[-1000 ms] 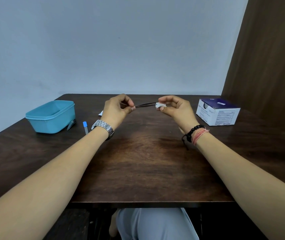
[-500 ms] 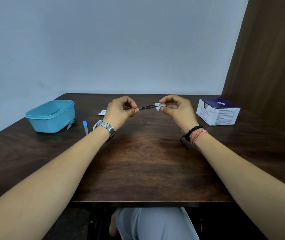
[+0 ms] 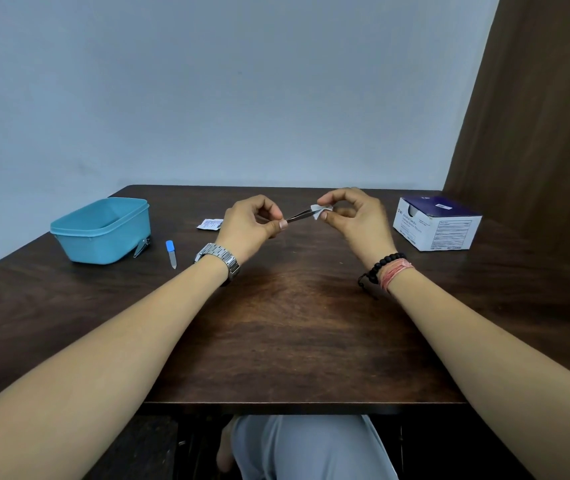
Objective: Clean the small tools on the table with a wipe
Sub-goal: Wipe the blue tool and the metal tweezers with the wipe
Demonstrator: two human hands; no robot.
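Above the counter, right of the blue tub, the left hand pinches the tweezers. The right hand, gripping the wipe, has slid out to their tip, so this stroke looks nearly finished.
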